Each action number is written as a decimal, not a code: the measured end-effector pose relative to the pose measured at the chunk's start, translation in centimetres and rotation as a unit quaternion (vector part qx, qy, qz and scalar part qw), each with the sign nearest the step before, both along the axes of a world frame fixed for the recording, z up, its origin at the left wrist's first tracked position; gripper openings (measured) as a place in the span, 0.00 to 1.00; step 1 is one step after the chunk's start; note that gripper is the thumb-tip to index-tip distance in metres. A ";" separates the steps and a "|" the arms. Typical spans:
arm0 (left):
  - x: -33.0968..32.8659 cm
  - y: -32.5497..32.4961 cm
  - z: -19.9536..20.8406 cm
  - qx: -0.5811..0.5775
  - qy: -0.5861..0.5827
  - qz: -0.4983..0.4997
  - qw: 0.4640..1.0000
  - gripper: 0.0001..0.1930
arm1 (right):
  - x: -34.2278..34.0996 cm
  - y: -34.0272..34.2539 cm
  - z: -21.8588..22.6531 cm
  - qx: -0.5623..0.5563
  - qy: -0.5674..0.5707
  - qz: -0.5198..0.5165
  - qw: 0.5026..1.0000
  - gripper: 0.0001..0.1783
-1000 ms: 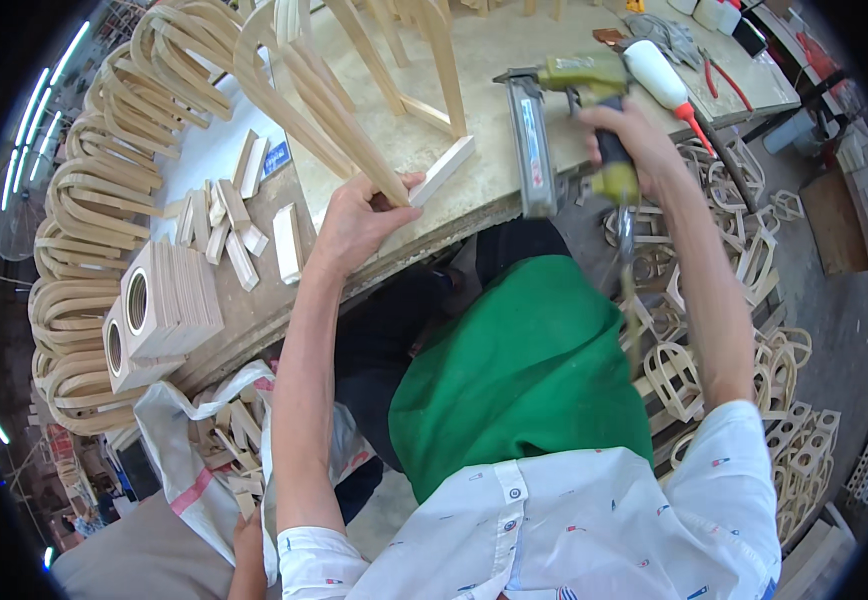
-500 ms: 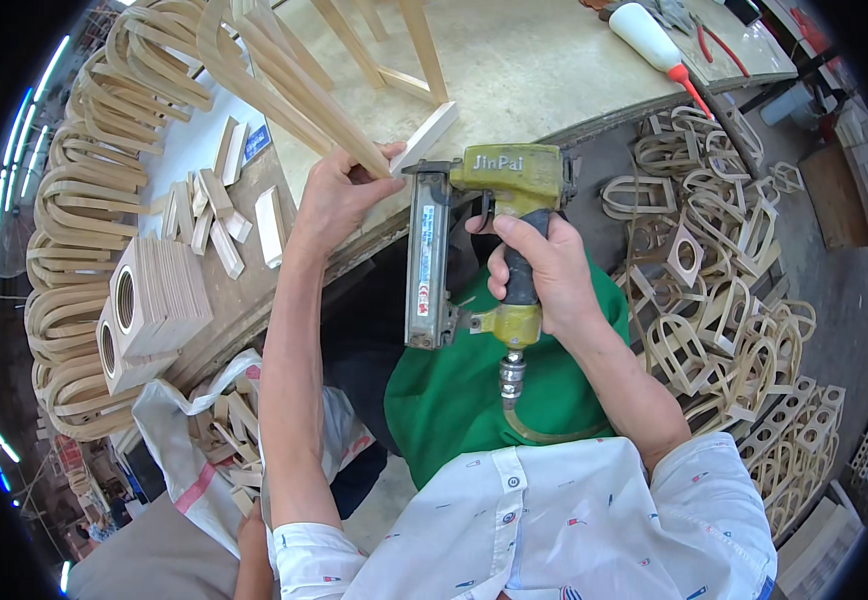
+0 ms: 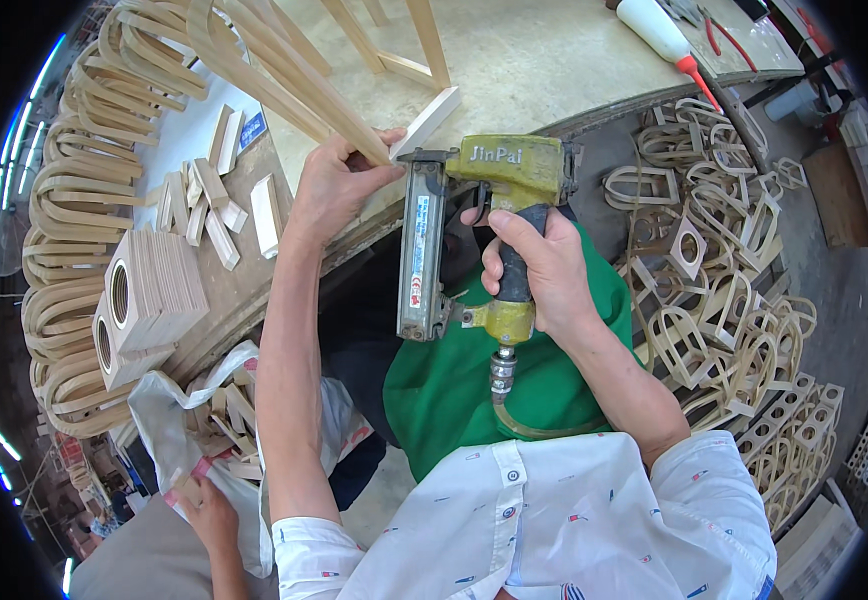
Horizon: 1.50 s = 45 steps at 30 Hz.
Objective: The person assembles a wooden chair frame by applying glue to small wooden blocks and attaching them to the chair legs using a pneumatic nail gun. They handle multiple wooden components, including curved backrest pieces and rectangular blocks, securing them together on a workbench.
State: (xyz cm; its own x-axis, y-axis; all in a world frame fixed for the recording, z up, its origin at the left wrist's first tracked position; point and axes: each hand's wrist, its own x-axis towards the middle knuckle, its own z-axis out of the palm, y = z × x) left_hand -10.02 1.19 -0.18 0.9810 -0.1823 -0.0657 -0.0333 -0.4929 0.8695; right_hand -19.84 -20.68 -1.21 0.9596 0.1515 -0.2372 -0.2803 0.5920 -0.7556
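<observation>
My left hand (image 3: 342,185) pinches the end of a bent wooden frame (image 3: 299,85) at the table's front edge, where a short wooden crosspiece (image 3: 429,120) meets it. Wrapped round the black grip of a yellow-green pneumatic nail gun (image 3: 514,165), my right hand (image 3: 549,270) has its index finger by the trigger. The gun's nose is against or very near the joint by my left fingertips; contact is hard to tell. From its base an air hose (image 3: 544,432) runs across my green-covered lap.
Bent wooden frames (image 3: 79,210) line the table's left side, near loose wood strips (image 3: 216,190) and stacked plywood squares with round holes (image 3: 159,290). Another person's hand (image 3: 212,512) is at a white sack (image 3: 159,420) of wood pieces. Finished frames (image 3: 724,310) pile up at right. A glue bottle (image 3: 654,28) lies far right.
The other person's hand has come up beside the sack, apparently with a small wood piece. My hands, the frame and the nail gun hold nearly the same pose, with a slight shift in view.
</observation>
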 end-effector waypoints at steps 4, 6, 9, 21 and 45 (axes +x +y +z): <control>0.1 0.1 -0.3 -0.003 0.000 0.000 1.000 0.11 | -0.1 0.0 -0.1 0.000 0.004 -0.004 1.000 0.14; 0.1 0.2 -0.5 -0.008 -0.001 0.001 1.000 0.11 | 0.0 0.1 0.0 0.000 0.001 -0.001 1.000 0.14; 0.0 0.0 -0.2 -0.002 0.000 0.002 1.000 0.11 | 0.0 -0.1 0.0 0.004 0.004 -0.001 1.000 0.14; 0.1 0.1 -0.5 0.004 -0.008 -0.003 1.000 0.12 | -0.2 0.2 -0.2 0.008 0.007 -0.003 1.000 0.14; 0.4 0.9 -0.3 -0.002 0.011 -0.040 0.999 0.14 | 0.1 0.0 -0.5 0.007 0.008 0.003 1.000 0.13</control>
